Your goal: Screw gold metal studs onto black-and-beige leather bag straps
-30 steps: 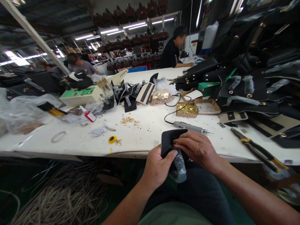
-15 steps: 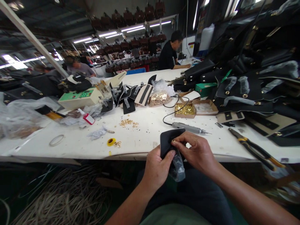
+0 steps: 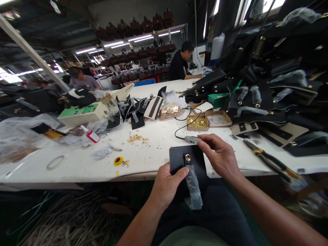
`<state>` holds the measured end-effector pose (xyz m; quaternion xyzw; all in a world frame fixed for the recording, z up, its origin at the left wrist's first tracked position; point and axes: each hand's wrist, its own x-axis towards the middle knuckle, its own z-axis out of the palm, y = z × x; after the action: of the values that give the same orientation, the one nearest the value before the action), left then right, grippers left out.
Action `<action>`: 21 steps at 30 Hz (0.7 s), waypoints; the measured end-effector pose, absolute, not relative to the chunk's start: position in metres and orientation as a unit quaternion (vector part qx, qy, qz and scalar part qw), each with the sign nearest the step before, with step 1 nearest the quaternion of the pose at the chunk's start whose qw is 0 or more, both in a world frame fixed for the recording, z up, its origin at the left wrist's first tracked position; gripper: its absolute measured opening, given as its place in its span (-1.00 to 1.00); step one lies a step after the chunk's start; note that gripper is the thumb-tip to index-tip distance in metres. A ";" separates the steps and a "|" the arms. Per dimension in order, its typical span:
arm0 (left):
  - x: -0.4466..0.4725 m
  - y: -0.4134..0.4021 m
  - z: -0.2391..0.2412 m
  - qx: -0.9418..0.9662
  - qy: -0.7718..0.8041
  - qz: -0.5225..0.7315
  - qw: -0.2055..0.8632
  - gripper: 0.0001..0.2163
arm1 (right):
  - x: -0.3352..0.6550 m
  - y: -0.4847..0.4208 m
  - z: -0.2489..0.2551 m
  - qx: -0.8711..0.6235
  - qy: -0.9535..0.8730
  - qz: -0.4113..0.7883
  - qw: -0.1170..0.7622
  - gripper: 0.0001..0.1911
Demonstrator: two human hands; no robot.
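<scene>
Clamping one flap (image 3: 176, 156) is the left hand (image 3: 165, 184); the right (image 3: 221, 157) seemingly grips one tool (image 3: 191, 139).

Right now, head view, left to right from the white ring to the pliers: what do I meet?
White ring → red bottle → yellow roll → pile of loose gold pieces → left hand → black panel in its grip → right hand → pliers.

L hand (image 3: 165, 186) gripping, thumb (image 3: 181, 175) on top; R hand (image 3: 221, 155) fwd, fingers (image 3: 211, 139) part-curled.
</scene>
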<state>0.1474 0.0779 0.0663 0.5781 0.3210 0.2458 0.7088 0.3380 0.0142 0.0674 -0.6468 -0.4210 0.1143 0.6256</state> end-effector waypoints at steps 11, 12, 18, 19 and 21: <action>0.188 0.107 0.058 0.400 0.399 0.245 0.787 -0.42 | 0.297 -0.040 0.029 -0.436 -0.368 0.494 0.656 -0.40; 0.192 0.110 0.054 0.414 0.390 0.236 0.788 -0.41 | 0.298 -0.043 0.028 -0.438 -0.361 0.480 0.669 -0.41; 0.188 0.143 0.014 0.522 0.409 0.264 0.701 -0.28 | 0.348 -0.073 0.044 -0.503 -0.244 0.381 0.736 -0.54; 0.184 0.151 0.006 0.531 0.420 0.270 0.685 -0.27 | 0.363 -0.076 0.048 -0.518 -0.219 0.356 0.746 -0.56; 0.175 0.167 -0.008 0.536 0.436 0.270 0.671 -0.27 | 0.402 -0.075 0.059 -0.541 -0.185 0.282 0.770 -0.56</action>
<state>0.1747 0.1665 -0.0084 0.5360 0.4359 0.2698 0.6708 0.4019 -0.0751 0.0590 -0.5414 -0.1854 0.2817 0.7702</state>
